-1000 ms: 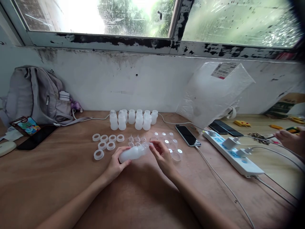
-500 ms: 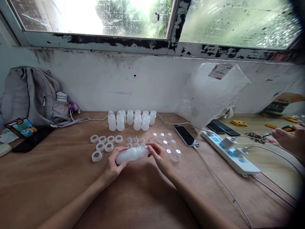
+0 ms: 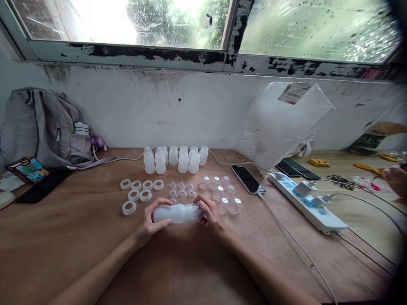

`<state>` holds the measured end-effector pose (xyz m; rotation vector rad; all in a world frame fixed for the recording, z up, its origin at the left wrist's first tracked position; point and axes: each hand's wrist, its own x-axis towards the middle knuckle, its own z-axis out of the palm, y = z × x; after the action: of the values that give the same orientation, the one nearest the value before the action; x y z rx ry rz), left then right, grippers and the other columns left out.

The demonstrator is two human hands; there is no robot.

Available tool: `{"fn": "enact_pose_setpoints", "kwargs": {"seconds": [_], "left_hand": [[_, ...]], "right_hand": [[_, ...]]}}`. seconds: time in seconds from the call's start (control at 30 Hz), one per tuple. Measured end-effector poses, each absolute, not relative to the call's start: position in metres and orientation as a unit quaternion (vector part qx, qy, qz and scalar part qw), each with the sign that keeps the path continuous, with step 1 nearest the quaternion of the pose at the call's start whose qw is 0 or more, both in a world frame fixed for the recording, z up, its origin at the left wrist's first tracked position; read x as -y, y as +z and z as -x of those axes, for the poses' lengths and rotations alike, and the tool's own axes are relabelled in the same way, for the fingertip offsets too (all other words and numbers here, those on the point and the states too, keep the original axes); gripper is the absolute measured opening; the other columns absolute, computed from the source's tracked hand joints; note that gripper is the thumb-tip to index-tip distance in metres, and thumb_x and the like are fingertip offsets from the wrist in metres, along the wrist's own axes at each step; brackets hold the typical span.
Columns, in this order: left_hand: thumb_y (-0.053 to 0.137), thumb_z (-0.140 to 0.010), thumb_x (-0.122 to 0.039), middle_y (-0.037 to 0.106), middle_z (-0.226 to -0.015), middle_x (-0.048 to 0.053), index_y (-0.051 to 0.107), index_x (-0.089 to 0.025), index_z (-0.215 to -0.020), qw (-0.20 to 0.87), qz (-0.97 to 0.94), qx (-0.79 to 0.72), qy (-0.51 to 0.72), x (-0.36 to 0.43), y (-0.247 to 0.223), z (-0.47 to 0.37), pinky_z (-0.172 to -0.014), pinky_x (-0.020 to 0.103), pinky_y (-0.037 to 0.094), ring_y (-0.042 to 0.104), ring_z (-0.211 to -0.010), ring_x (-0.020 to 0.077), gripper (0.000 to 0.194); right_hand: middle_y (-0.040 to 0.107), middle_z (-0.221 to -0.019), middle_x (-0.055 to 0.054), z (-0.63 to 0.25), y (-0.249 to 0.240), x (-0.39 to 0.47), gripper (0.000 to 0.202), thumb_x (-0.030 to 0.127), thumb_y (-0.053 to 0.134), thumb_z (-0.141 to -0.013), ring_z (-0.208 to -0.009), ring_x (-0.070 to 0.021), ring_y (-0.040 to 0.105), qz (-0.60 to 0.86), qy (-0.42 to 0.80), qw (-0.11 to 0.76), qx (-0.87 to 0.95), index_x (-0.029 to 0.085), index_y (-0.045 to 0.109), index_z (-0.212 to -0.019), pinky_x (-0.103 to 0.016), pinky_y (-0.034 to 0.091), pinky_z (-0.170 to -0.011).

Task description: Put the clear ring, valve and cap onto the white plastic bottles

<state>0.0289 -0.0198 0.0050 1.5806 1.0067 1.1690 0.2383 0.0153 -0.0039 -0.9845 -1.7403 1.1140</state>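
Observation:
A frosted white bottle (image 3: 178, 213) lies sideways above the table, its clear capped end pointing right. My left hand (image 3: 149, 222) is closed round the bottle's base. The fingers of my right hand (image 3: 211, 214) grip the clear cap (image 3: 192, 211) at the other end. Behind my hands are several clear nipples (image 3: 181, 193). White rings (image 3: 145, 195) lie to the left of these, and clear domed caps (image 3: 234, 206) to the right. Several frosted bottles (image 3: 183, 163) stand upright near the wall.
A grey backpack (image 3: 41, 127) leans at the left. Right of the caps are a phone (image 3: 248, 180), a power strip (image 3: 308, 205) with cables and a plastic bag (image 3: 280, 123). Another person's hand (image 3: 396, 181) shows at the right edge, near yellow tools (image 3: 368, 168).
The held bottle has come slightly down and levelled out, with its clear end moved right. My right hand has shifted down with it. The other person's hand has moved right.

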Motion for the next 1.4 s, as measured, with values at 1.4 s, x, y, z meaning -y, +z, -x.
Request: {"fn": "enact_pose_setpoints", "kwargs": {"seconds": [1.4], "left_hand": [[0.059, -0.065, -0.011, 0.046, -0.096, 0.006, 0.048, -0.022, -0.087, 0.307, -0.745, -0.326, 0.494, 0.045, -0.01, -0.039, -0.074, 0.036, 0.043, 0.05, -0.088, 0.0201, 0.027]], "right_hand": [[0.037, -0.047, 0.003, -0.223, -0.024, 0.016, 0.03, 0.03, 0.029, -0.082, -0.041, -0.0091, 0.036, 0.406, 0.307, 0.545, 0.666, 0.018, 0.041, -0.057, -0.023, 0.025, -0.041]]}}
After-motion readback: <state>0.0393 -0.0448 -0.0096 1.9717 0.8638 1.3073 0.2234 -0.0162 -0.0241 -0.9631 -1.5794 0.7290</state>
